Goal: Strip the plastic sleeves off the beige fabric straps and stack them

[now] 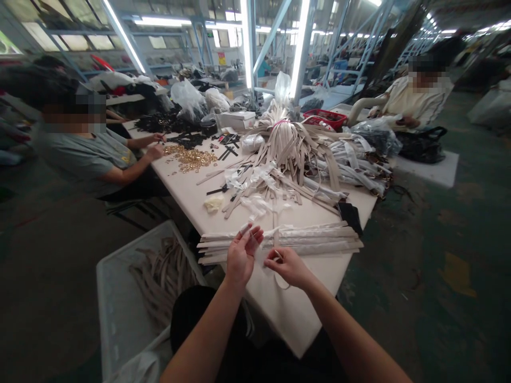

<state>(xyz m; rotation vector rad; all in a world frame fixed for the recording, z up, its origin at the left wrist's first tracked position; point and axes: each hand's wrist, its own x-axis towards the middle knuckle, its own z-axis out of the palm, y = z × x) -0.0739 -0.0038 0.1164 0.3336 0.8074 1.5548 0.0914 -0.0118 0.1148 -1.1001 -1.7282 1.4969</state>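
Observation:
My left hand [242,258] is raised palm up over the near table edge, its fingers apart and slightly curled. Something white covers one of its fingertips. Close by on the right, my right hand [291,267] is closed in a pinch on a thin beige strap [275,221]. This strap runs across a bundle of flat beige strips [319,242], and a loop of it shows below the hand. The strips lie side by side across the table, partly wrapped in whitish film. Between my hands is a faint, translucent piece that I cannot make out clearly.
A large heap of beige straps [285,143] stands further back on the table [295,319]. Gold metal pieces [191,158] lie before a co-worker [91,154] at left. A white bin [106,298] of strips stands at lower left. Another person [419,101] sits at right.

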